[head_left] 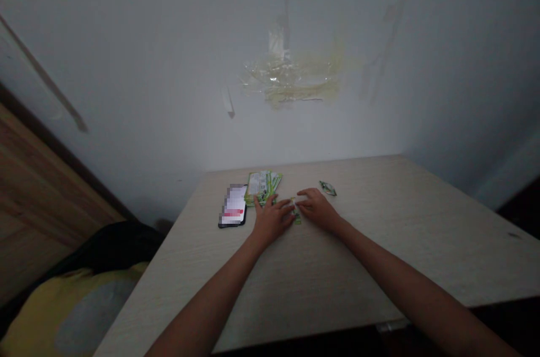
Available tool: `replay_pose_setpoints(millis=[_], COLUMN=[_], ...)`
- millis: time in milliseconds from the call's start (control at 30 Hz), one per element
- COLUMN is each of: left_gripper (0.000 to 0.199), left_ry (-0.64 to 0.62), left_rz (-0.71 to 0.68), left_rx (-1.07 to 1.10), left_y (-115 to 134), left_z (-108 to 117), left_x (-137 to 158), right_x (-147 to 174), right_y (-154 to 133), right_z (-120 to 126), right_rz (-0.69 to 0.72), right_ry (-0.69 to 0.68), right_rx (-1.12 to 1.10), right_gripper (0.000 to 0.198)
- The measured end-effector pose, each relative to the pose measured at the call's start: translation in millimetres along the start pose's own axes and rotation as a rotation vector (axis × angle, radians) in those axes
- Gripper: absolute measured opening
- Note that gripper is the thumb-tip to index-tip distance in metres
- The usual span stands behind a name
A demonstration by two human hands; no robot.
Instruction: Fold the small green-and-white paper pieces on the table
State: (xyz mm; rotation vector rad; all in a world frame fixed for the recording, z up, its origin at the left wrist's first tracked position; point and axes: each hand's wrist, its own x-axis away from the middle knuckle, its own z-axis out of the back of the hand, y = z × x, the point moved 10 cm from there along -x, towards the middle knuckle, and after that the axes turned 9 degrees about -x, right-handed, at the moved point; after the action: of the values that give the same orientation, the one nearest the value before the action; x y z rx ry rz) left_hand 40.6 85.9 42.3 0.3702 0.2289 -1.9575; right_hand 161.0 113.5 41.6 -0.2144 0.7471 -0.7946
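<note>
A small green-and-white packet (297,216) lies on the table between my two hands, partly covered by fingers. My left hand (273,221) rests palm down with its fingers spread, their tips reaching the packet's left side and the near edge of a pile. That pile of green-and-white printed packets (258,184) lies just beyond this hand. From the other side, my right hand (319,208) has its fingers stretched toward the packet, slightly bent and apart. Whether its fingertips press on the packet is hard to make out.
A phone (233,208) with a lit, blurred screen lies left of the pile. Another small green-and-white packet (328,188) sits beyond my right hand. The pale wooden table (405,216) meets a wall (177,93) with tape marks. Yellow and grey fabric (54,306) is at lower left.
</note>
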Motion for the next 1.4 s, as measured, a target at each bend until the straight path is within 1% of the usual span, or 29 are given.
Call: replay_pose_setpoints(millis=[100,233,467,800,1067,1400], left_gripper=[0.030,0.029,0.028,0.029,0.030,0.029], left_ry=[0.001,0.022,0.045,0.051,0.023,0.030], left_rz=[0.010,0.017,0.016,0.019,0.045,0.042], left_rx=[-0.023,-0.035,-0.041,-0.050,-0.070,-0.072], left_y=[0,1,0,0,-1,-2], left_z=[3,5,7,7,5,2], left_x=[0,1,2,3,3,2], right_x=[-1,0,5,14,21,24], right_y=[-14,-23,-26,-37,-48,-53], right_z=[5,4,1,6,10,9], right_rz=[0.049,0.082,0.104,0.167,0.266,0.264], right_ry=[0.000,-0.037,-0.097,-0.133,-0.131,-0.188], right_rx=[-0.019,-0.023,-0.050,-0.128,-0.213,-0.273], right_gripper=[0.016,0.017,0.015,0.016,0.015,0.016])
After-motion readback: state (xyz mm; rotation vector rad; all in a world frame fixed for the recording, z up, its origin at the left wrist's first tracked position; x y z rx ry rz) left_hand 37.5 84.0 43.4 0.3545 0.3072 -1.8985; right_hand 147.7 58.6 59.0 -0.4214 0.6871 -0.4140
